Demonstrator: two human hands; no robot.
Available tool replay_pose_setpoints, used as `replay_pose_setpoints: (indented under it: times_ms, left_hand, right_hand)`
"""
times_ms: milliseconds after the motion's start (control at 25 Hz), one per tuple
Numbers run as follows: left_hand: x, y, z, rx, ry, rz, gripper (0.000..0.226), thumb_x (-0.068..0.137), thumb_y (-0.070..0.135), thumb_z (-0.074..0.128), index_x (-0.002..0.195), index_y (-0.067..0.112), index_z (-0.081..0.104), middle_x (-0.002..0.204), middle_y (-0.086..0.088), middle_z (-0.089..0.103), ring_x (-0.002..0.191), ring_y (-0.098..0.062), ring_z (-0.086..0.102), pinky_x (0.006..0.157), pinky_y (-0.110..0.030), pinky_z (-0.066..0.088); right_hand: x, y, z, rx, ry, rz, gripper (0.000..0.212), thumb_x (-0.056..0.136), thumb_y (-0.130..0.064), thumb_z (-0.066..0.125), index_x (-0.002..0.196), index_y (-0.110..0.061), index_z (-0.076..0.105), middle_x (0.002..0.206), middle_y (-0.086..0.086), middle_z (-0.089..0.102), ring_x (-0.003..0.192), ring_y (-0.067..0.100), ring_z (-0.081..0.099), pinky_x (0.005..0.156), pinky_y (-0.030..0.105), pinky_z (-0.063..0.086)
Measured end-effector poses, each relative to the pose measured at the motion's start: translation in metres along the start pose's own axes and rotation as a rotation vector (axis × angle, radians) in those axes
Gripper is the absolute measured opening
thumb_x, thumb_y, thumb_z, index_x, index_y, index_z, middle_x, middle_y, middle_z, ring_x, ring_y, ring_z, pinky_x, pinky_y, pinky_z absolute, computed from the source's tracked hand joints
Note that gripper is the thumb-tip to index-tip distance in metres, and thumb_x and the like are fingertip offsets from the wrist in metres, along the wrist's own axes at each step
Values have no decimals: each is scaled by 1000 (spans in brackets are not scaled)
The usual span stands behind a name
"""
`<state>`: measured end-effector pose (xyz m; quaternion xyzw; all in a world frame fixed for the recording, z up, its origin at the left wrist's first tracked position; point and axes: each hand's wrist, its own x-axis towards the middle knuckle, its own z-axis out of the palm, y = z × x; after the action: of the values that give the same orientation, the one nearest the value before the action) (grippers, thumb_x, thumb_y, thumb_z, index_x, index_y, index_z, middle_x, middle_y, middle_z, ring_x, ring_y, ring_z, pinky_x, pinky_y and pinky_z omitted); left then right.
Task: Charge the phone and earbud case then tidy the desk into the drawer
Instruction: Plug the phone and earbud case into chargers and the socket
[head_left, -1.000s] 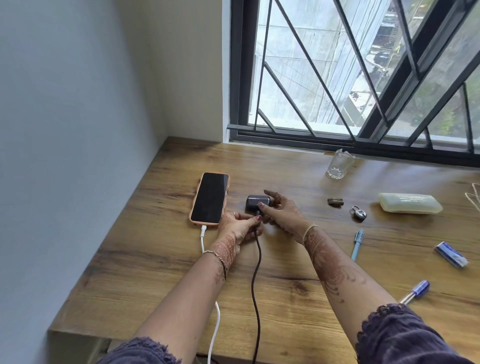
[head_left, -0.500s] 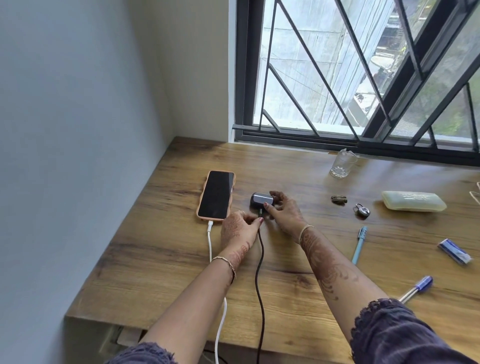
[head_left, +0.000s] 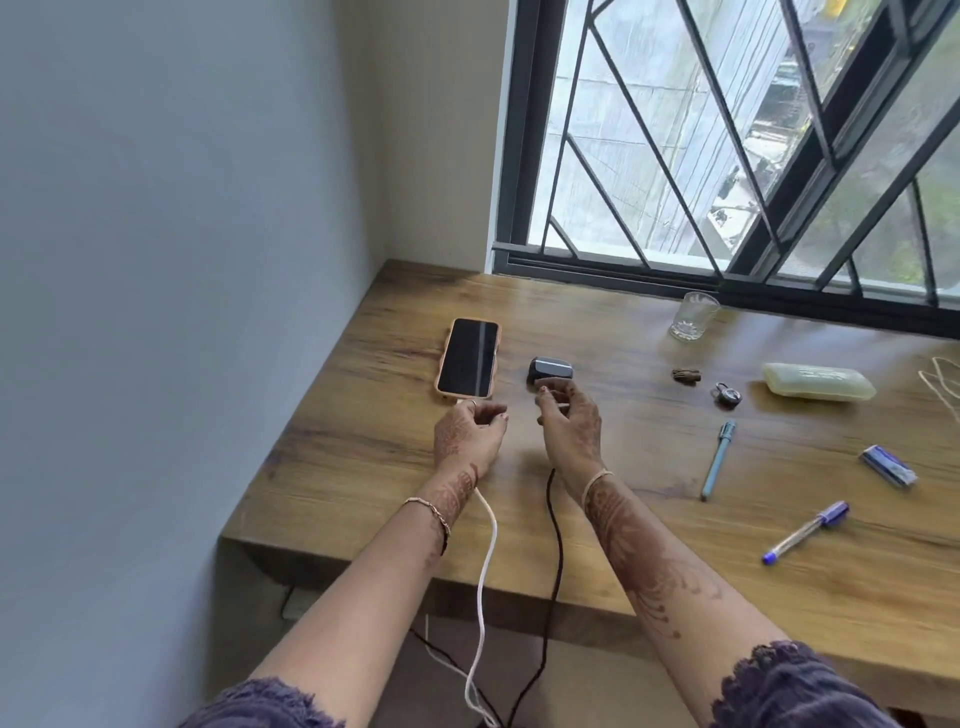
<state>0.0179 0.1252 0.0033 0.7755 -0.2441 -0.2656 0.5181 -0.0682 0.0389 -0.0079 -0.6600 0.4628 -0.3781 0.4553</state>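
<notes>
— Hands first: what are they doing?
— Left hand (head_left: 467, 434) hovers over the wooden desk (head_left: 363, 441) with its fingers loosely curled and nothing between them, just short of the near end of the black phone in its peach-orange case (head_left: 468, 358). Right hand (head_left: 569, 421) is half curled too, fingertips right at the small dark grey earbud case (head_left: 550, 370); whether they touch it I cannot tell.
— And the leads?
— A white cable (head_left: 485, 561) runs from under the left hand over the desk's near edge; its plug is hidden. A black cable (head_left: 555, 545) passes under the right wrist toward the earbud case.
— Where do those two sit?
— Toward the left edge, side by side, phone nearer the wall.
— The rest?
— An empty clear glass (head_left: 693, 315) by the far edge at the window, a small padlock (head_left: 727, 393), a pale green case (head_left: 818, 382), a light blue pen (head_left: 718, 460) and a blue-capped pen (head_left: 805, 531) nearer the near edge.
</notes>
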Motion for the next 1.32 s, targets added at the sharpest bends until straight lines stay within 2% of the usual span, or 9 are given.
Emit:
replay_pose_setpoints:
  times_ms: [240,360,560,720,880,1040,1120,1240,1320]
  left_hand:
    - [-54,-22,-54,-8,60,-33,13,82,23,67,93,20,73,93,1,74,90,-16,69,87,-33,55]
    - [-88,-41,-80,-39,171,-31,3,82,25,67,83,24,70,90,2,73,89,-17,68,85,-31,55]
    - [-154,-108,-115,-205,318,-178,5,77,29,66,76,24,68,83,-1,74,80,-21,68,78,-38,56]
    - [-202,-174,-133,-234,344,-336,7,76,26,62,79,25,68,85,1,74,82,-18,69,86,-43,56]
    - [-216,-212,-147,-187,253,-402,37,66,30,57,102,25,66,107,1,70,103,-16,64,97,-41,49]
    - [-207,-240,-153,-187,232,-393,42,83,8,54,125,15,58,127,1,62,118,-14,57,107,-34,41]
    - [-198,-262,-151,-187,229,-382,45,84,7,52,128,16,56,129,1,60,119,-13,56,107,-32,41]
    - [-182,-293,-141,-163,204,-353,51,86,9,48,136,20,48,137,2,54,124,-15,53,106,-29,41]
    - [-169,-311,-135,-175,203,-348,54,88,10,43,141,22,40,144,2,46,130,-16,47,108,-28,38]
  right_hand:
    - [-75,-19,25,25,-136,-35,7,88,-27,58,90,-32,62,87,-4,70,85,18,68,83,46,56]
    - [-120,-24,31,35,-227,-96,17,90,-20,59,107,-23,60,96,-3,68,90,14,65,87,34,53]
    - [-207,-8,42,95,-389,-92,20,88,-15,59,103,-27,58,98,-4,68,92,9,64,90,29,52]
    - [-271,31,54,-104,-539,-62,21,87,-12,58,103,-24,63,102,-6,68,97,10,63,95,31,50]
    - [-288,57,81,-451,-782,49,48,89,-15,50,136,-20,47,142,3,48,134,19,41,114,29,29]
    - [-270,70,119,-706,-954,15,69,94,-33,49,151,-14,17,159,7,18,146,22,15,116,26,13]
    - [-259,81,147,-742,-951,36,69,93,-38,49,150,-14,19,158,7,19,146,24,16,115,29,15]
    - [-248,106,189,-732,-889,-54,58,87,-39,43,139,-14,40,147,12,40,137,30,36,110,35,28]
    - [-235,129,216,-805,-933,-99,44,93,-25,38,132,-6,44,145,18,41,135,31,37,109,34,28]
